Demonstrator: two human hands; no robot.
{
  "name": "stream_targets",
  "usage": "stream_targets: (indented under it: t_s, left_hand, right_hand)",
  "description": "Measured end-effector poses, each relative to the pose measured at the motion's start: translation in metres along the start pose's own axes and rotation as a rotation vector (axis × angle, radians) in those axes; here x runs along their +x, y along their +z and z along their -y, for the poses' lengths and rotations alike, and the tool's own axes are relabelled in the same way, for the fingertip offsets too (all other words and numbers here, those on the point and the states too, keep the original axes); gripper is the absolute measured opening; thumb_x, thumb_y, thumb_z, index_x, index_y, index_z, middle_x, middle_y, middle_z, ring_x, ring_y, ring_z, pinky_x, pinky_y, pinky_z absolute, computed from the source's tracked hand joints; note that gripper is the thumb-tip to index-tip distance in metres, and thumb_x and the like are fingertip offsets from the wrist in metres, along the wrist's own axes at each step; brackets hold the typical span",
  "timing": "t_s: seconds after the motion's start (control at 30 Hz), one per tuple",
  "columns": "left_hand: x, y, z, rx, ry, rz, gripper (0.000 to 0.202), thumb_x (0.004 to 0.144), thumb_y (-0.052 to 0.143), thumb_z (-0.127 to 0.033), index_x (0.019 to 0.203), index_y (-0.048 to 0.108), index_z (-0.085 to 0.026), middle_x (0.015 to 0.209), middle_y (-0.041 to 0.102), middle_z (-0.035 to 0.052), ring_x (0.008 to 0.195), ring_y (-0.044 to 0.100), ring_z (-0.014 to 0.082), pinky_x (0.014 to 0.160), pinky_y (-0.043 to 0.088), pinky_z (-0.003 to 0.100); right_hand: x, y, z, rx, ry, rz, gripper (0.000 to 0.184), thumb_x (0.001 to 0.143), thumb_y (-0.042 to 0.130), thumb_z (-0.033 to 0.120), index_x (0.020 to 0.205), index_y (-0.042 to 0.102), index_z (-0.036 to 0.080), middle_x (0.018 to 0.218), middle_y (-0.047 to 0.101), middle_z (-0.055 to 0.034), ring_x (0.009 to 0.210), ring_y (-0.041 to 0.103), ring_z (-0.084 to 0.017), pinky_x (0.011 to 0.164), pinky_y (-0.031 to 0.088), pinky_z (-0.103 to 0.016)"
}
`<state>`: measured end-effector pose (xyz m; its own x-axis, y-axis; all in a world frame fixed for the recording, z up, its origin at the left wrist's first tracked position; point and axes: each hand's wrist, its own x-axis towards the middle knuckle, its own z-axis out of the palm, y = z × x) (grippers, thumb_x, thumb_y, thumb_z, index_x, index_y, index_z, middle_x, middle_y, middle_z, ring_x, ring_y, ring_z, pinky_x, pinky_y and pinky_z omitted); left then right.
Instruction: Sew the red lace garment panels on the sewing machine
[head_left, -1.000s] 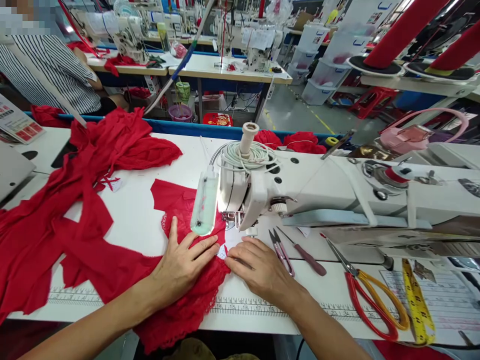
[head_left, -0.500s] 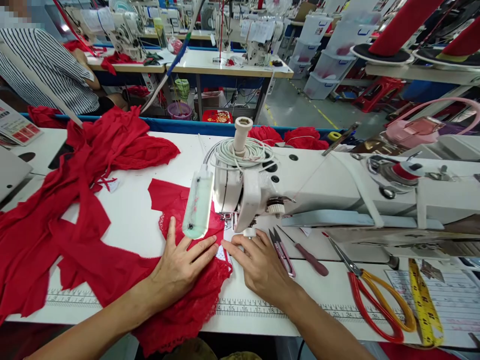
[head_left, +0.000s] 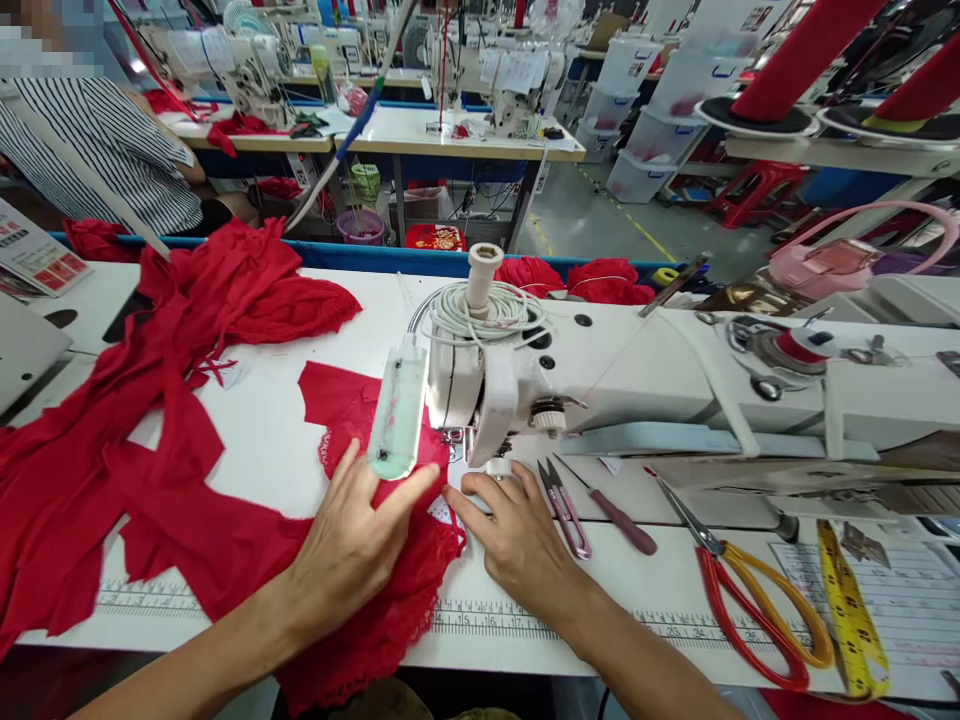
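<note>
My left hand (head_left: 354,545) lies flat, fingers spread, on a red lace-edged fabric piece (head_left: 375,610) that runs under the head of the white sewing machine (head_left: 600,370). My right hand (head_left: 510,535) rests flat on the table just right of the fabric, fingertips beside a small white label (head_left: 442,512) at the fabric's edge, below the presser foot (head_left: 459,440). The needle area is partly hidden by a pale green lamp (head_left: 396,415).
A heap of red fabric (head_left: 150,380) fills the table's left. Thread snips (head_left: 562,505), a seam ripper (head_left: 611,510), red-and-yellow scissors (head_left: 750,600) and a yellow tape measure (head_left: 847,605) lie right of my hand. A person in a striped top (head_left: 97,150) sits at back left.
Both hands slid a little forward toward the presser foot, pushing the fabric edge and label closer under the machine head. My left hand's fingers now reach under the lamp.
</note>
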<state>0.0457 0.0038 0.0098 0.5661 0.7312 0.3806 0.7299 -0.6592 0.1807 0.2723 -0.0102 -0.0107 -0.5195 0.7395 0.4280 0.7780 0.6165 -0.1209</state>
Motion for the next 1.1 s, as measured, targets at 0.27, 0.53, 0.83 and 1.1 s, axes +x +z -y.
stream_targets:
  t_s: [0.27,0.53,0.83,1.1]
  left_hand:
    - [0.006,-0.008,0.009,-0.061,-0.002,0.057,0.039,0.085,0.044,-0.001,0.118,0.060,-0.014,0.119,0.058,0.0163,0.115,0.055,0.0322,0.091,0.053,0.050]
    - [0.021,-0.002,0.007,-0.086,0.154,-0.077,0.036,0.087,0.043,0.007,0.113,0.061,-0.010,0.085,0.063,0.0073,0.082,0.058,0.0190,0.074,0.050,0.033]
    - [0.019,0.010,0.007,0.052,0.307,-0.068,0.024,0.097,0.045,-0.003,0.097,0.067,-0.013,0.076,0.062,0.0035,0.072,0.051,0.0181,0.090,0.044,0.052]
    - [0.020,0.007,0.008,0.022,0.273,-0.134,0.020,0.096,0.050,-0.003,0.105,0.066,-0.012,0.075,0.064,0.0023,0.068,0.052,0.0148,0.068,0.045,0.031]
  right_hand:
    - [-0.001,-0.002,0.004,0.040,0.001,-0.016,0.047,0.082,0.041,-0.008,0.118,0.062,0.015,0.099,0.069,-0.0056,0.092,0.055,-0.020,0.107,0.027,-0.045]
    - [-0.002,0.000,0.005,0.049,0.003,-0.010,0.037,0.091,0.042,-0.002,0.114,0.064,0.017,0.100,0.070,-0.0051,0.096,0.057,-0.019,0.109,0.026,-0.044]
    - [0.000,-0.003,0.005,0.036,0.006,-0.026,0.038,0.091,0.040,-0.002,0.114,0.065,0.015,0.100,0.070,-0.0060,0.092,0.057,-0.020,0.109,0.026,-0.044]
    - [0.000,-0.004,0.004,0.040,0.002,-0.014,0.038,0.090,0.044,-0.002,0.117,0.065,0.015,0.099,0.069,-0.0062,0.090,0.056,-0.019,0.109,0.027,-0.044]
